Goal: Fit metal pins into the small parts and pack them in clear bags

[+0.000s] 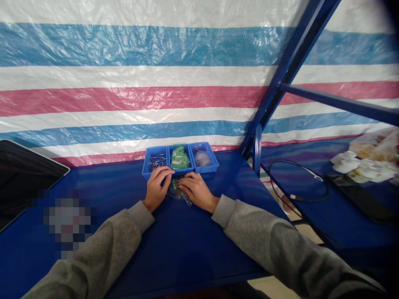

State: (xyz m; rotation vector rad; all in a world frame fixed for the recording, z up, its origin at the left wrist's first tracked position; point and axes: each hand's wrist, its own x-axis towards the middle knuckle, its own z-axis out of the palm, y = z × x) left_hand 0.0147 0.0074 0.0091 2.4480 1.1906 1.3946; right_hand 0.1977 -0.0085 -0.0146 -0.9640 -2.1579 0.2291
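Observation:
In the head view, a small clear plastic bag (180, 192) with dark greenish contents lies crumpled on the blue table; what is inside is too small to make out. My right hand (199, 192) rests over it from the right, its bent fingers gripping the bag's upper part. On the other side, my left hand (158, 187) is curved, with thumb and fingers apart and nothing visible between them. Its fingertips hang by the front edge of the blue bins. The left bin (144, 169) holds metal pieces, the middle one green bags (180, 158), the right one clear bags (202, 158).
A dark flat screen (28, 178) lies at the left, near a blurred-out patch. A blue metal frame (257, 149) stands at the table's right. Beyond it, a second table carries a black cable (294, 199) and white bundles (358, 166). A striped sheet (140, 99) hangs behind.

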